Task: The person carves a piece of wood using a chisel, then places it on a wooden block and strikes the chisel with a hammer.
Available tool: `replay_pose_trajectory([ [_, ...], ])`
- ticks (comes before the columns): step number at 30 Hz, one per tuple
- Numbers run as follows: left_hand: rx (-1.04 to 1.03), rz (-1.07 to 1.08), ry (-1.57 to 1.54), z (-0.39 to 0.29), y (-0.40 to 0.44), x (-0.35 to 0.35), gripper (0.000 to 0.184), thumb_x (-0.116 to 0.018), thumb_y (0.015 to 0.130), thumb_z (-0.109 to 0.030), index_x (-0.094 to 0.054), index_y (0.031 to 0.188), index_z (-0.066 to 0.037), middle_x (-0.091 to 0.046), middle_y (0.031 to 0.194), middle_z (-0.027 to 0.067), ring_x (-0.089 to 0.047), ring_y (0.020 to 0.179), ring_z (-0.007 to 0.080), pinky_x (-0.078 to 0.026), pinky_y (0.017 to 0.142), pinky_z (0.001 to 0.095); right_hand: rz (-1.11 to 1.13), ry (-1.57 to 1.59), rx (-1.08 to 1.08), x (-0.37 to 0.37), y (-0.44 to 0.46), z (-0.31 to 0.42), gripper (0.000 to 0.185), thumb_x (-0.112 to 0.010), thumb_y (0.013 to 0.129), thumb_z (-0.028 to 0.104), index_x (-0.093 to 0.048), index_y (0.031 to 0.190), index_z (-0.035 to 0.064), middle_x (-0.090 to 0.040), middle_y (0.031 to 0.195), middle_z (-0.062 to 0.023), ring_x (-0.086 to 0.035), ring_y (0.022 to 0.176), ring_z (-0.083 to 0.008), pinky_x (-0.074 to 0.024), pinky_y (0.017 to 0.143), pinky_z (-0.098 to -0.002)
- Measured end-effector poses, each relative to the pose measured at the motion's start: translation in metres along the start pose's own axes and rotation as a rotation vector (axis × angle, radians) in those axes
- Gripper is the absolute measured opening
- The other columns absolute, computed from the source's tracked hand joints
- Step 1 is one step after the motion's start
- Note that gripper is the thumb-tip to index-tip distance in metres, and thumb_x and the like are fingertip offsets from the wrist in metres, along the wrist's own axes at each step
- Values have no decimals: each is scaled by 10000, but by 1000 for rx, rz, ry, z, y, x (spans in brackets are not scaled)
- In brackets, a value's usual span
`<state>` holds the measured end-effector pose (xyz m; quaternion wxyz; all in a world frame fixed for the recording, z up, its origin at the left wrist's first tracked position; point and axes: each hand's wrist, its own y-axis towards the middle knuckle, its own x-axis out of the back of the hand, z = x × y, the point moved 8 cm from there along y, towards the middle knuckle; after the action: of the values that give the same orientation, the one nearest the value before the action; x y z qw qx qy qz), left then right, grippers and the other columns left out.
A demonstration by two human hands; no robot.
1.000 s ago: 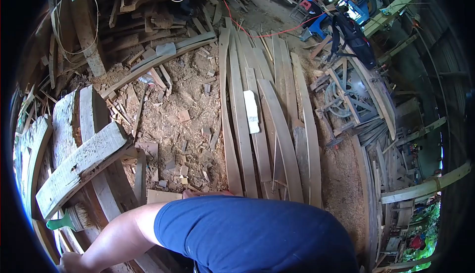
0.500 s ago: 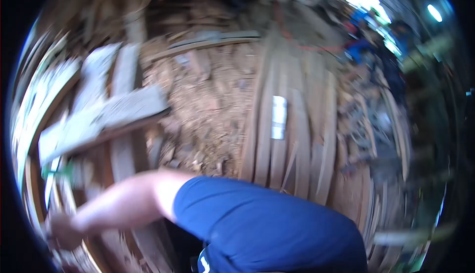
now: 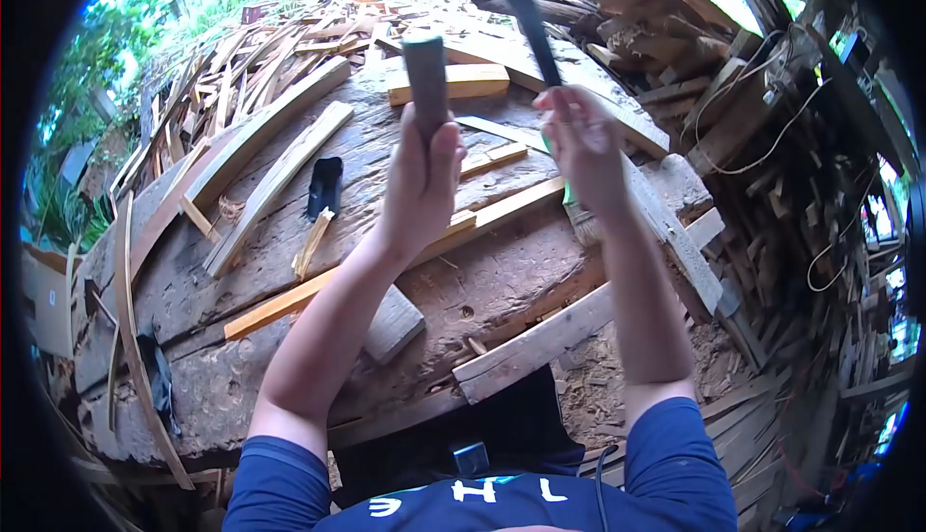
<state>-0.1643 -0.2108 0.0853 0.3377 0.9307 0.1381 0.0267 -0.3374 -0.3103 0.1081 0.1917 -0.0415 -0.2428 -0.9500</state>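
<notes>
My left hand (image 3: 424,180) is closed around a short, thick wooden piece (image 3: 426,74) that stands up out of the fist; its lower end is hidden by the fingers. In my right hand (image 3: 585,151) is a black hammer (image 3: 531,21), gripped by its handle with the head raised. Both hands are over a rough wooden workbench (image 3: 502,286). Below the right wrist lies a brush (image 3: 579,218) with a green handle, partly covered by the arm. A long yellowish wood strip (image 3: 289,305) runs across the bench under my left forearm.
Several planks (image 3: 280,185) lie on the bench, with a black holder-like object (image 3: 326,188) among them. Wood scraps (image 3: 318,30) are heaped beyond it. Stacked lumber (image 3: 666,21) rises at the right, near a hanging cord (image 3: 743,165). A cardboard box (image 3: 46,300) stands far left.
The view has swung from the floor and planks to the bench. My left hand was out at the lower left; now both hands are raised in front, holding the hammer and wooden piece.
</notes>
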Motion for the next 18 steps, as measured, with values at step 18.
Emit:
replay_pose_trajectory([
  [18, -49, 86, 182, -11, -3, -5, 204, -498, 1094, -220, -462, 1198, -48, -549, 816, 56, -527, 658, 124, -459, 603, 307, -206, -611, 339, 55, -45, 278, 316, -600, 1056, 373, -722, 1220, 132, -545, 642, 44, -391, 501, 11, -287, 444, -204],
])
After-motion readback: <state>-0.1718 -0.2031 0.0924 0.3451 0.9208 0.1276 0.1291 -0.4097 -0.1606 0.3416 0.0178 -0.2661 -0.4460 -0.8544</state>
